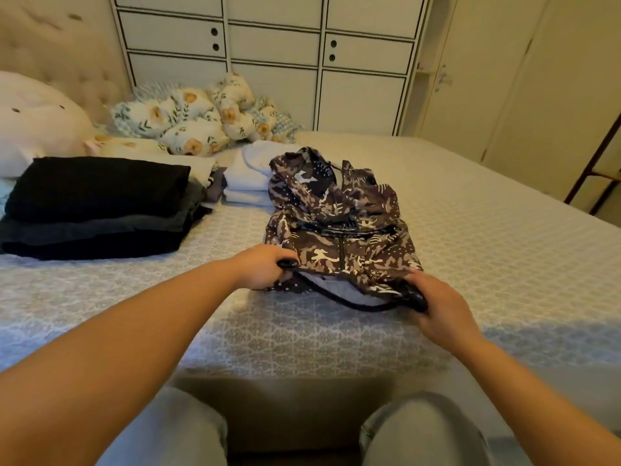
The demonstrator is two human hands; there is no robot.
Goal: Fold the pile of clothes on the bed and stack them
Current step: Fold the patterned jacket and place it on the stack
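Lying on the patterned bed [470, 203], a jacket [339, 223] before white cupboards [268, 45]

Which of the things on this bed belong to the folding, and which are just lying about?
Part of the job:
- patterned jacket, its hem held by the left hand and right hand
- dark folded stack
- white folded stack

Just lying about:
- floral cushions
- white pillow
- wardrobe
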